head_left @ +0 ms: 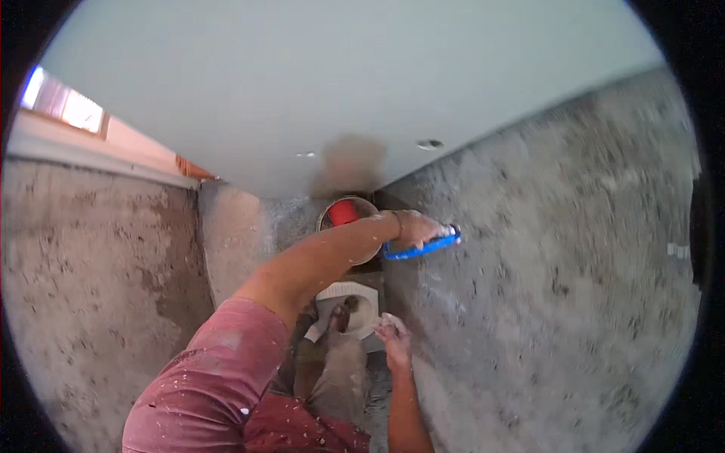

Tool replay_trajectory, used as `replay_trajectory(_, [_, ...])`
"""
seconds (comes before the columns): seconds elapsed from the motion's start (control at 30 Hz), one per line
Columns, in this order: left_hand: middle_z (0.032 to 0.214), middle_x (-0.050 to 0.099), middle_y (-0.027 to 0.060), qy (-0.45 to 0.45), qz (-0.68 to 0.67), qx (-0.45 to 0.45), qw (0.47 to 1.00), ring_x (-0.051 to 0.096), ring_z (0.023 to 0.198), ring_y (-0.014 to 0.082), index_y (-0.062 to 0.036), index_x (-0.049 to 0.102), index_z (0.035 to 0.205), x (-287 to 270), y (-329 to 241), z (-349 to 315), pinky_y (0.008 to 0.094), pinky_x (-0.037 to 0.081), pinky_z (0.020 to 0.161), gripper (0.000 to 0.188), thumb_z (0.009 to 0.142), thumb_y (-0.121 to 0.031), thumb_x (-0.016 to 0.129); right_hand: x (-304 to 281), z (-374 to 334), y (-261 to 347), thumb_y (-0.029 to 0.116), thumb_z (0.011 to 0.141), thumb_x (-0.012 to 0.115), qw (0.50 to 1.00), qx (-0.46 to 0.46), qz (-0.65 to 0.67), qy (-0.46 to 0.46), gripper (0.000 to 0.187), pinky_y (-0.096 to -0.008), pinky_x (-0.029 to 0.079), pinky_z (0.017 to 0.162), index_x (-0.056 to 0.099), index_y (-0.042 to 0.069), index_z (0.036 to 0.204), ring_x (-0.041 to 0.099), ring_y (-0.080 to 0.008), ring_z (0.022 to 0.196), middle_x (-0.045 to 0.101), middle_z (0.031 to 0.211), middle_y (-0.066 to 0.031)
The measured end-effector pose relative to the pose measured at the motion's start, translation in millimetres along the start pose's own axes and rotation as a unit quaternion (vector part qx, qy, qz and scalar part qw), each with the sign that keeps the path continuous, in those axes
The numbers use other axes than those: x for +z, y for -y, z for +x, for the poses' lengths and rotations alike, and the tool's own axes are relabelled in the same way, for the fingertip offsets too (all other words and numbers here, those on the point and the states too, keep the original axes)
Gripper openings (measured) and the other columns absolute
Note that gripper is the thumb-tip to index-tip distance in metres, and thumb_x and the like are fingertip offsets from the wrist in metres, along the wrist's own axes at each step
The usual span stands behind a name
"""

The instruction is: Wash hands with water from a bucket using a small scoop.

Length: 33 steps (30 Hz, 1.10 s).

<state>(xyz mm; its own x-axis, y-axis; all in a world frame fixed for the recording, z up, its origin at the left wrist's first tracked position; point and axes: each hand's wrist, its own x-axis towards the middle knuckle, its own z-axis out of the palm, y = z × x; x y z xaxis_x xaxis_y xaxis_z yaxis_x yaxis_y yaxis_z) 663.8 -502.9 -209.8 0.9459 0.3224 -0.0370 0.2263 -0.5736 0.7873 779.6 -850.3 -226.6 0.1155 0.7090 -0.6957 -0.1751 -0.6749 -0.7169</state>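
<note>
My left arm, in a dusty reddish sleeve, reaches across to the right. My left hand [417, 228] is closed round a blue plastering float [423, 248], held edge-on close to the rough grey wall [559, 249]; whether it touches the wall I cannot tell. Lower down, near the same wall, my right hand [393, 336] has curled fingers smeared with white. Anything inside them is too small to make out. Beneath my left forearm stands a round bucket [323, 219] with a red object [343, 212] in it, partly hidden by the arm.
A white squat toilet pan [365, 294] lies in the floor, with my foot [336, 318] at it. A smooth pale surface [249, 90] with small holes spans the top. Rough plastered walls close in, the left one [91, 264] ending below a bright window [81, 111].
</note>
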Motion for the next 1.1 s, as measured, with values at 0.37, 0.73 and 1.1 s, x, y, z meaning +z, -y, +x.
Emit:
replay_trajectory(0.37, [0.13, 0.061, 0.004, -0.166, 0.193, 0.087, 0.963, 0.045, 0.135, 0.0333, -0.0195, 0.057, 0.126, 31.9, 50.8, -12.8, 0.0623, 0.025, 0.113, 0.069, 0.073, -0.061, 0.072, 34.1, 11.6, -4.3, 0.025, 0.098, 0.063, 0.967, 0.157, -0.185, 0.079, 0.042, -0.0351, 0.053, 0.087, 0.057, -0.001, 0.13, 0.069, -0.0237, 0.097, 0.068, 0.115, -0.0127])
replay_trajectory(0.73, [0.087, 0.069, 0.0142, -0.199, 0.238, 0.143, 0.94, 0.064, 0.095, 0.0365, -0.0049, 0.071, 0.086, 29.7, 37.6, 12.3, 0.0471, 0.048, 0.088, 0.071, 0.067, -0.073, 0.067, 36.9, 77.2, 17.0, 0.024, 0.098, 0.06, 0.926, 0.077, -0.312, 0.196, 0.041, -0.0355, 0.051, 0.093, 0.057, -0.004, 0.128, 0.067, -0.0233, 0.103, 0.067, 0.118, -0.0154])
replay_trajectory(1.1, [0.083, 0.07, 0.0036, -0.33, 0.186, -0.023, 0.925, 0.069, 0.082, 0.0261, -0.0116, 0.071, 0.082, 83.5, 19.9, 49.6, 0.0429, 0.051, 0.079, 0.053, 0.069, -0.063, 0.073, -9.7, 90.8, -51.1, 0.027, 0.096, 0.065, 0.919, 0.001, -0.354, 0.172, 0.042, -0.0377, 0.049, 0.095, 0.057, 0.0, 0.128, 0.063, -0.0211, 0.109, 0.066, 0.117, -0.0094])
